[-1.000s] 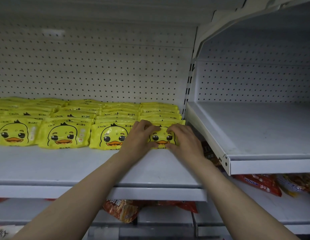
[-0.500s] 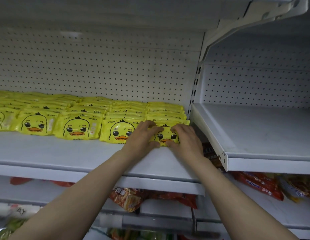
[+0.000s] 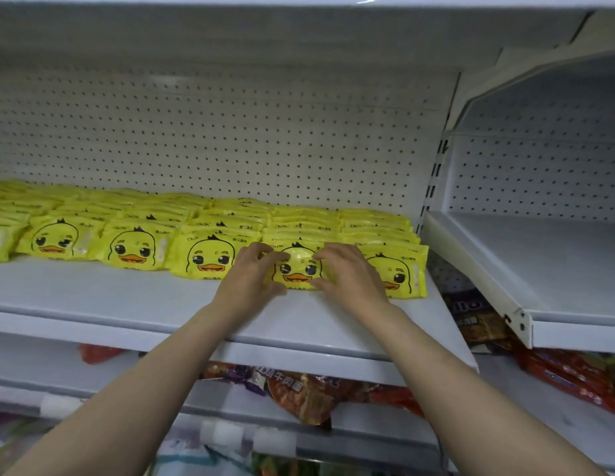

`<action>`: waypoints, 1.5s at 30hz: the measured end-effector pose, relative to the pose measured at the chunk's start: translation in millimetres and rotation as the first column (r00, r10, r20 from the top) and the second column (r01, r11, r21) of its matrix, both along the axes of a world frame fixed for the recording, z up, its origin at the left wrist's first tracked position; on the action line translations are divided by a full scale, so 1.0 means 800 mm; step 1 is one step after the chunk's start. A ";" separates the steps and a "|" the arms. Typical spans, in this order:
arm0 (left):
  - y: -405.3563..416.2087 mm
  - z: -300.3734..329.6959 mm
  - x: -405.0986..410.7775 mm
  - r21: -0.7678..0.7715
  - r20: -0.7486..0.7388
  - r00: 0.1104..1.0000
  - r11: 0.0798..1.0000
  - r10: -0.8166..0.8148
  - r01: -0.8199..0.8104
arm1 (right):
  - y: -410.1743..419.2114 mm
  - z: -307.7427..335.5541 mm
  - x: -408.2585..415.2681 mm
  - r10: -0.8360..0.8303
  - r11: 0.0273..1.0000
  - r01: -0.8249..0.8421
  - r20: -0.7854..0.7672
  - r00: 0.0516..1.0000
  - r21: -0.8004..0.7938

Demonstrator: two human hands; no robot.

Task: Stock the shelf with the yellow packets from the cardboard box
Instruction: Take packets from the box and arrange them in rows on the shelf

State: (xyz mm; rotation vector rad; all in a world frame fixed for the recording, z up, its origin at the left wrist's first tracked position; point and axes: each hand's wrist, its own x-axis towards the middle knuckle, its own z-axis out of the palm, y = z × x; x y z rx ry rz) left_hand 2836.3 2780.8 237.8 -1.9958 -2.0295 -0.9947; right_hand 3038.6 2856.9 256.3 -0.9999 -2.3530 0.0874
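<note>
Yellow duck-face packets (image 3: 134,250) fill the white shelf (image 3: 127,300) in rows, stacked flat from the pegboard back toward the front. My left hand (image 3: 251,280) and my right hand (image 3: 350,276) grip the two sides of one front-row yellow packet (image 3: 297,269), thumbs low and fingers curled over its top edge. The packet leans face-out on the shelf. One more packet (image 3: 402,273) stands to its right, against the upright post. The cardboard box is out of view.
A second white shelf (image 3: 539,266) on the right sits slightly lower and holds nothing. Red and brown snack bags (image 3: 306,393) lie on the shelves below, with more red bags (image 3: 574,376) at lower right. White pegboard (image 3: 230,132) backs both bays.
The view has come closer and dropped a little. Both hands stay on a front-row packet, and another packet now shows to the right of my right hand.
</note>
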 end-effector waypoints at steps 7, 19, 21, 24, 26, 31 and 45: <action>0.018 -0.007 -0.024 0.015 -0.024 0.996 0.996 -0.087 0.087 | -0.008 -0.013 -0.043 -0.083 0.997 0.083 0.029 0.996 -0.003; 0.040 -0.005 -0.034 0.026 -0.111 0.989 0.994 -0.102 0.105 | -0.008 -0.022 -0.070 -0.220 0.971 0.222 -0.032 0.975 0.086; 0.038 -0.003 -0.032 0.014 -0.126 0.987 0.995 -0.095 0.098 | -0.009 -0.021 -0.067 -0.207 0.975 0.208 -0.027 0.978 0.074; 0.034 0.001 -0.024 0.023 -0.133 0.988 0.996 -0.082 0.085 | -0.010 -0.016 -0.050 -0.183 0.983 0.184 -0.032 0.983 0.016; 0.033 0.004 -0.012 0.058 -0.131 0.989 0.996 -0.061 0.069 | -0.009 -0.011 -0.028 -0.193 0.981 0.193 -0.072 0.979 0.000; 0.042 0.015 0.046 0.057 -0.056 0.990 0.990 -0.129 0.132 | 0.002 -0.002 0.045 -0.273 0.960 0.279 -0.147 0.951 0.024; 0.077 0.003 0.142 -0.022 -0.169 0.974 0.988 -0.154 0.153 | 0.026 -0.018 0.126 -0.300 0.953 0.302 -0.059 0.952 0.019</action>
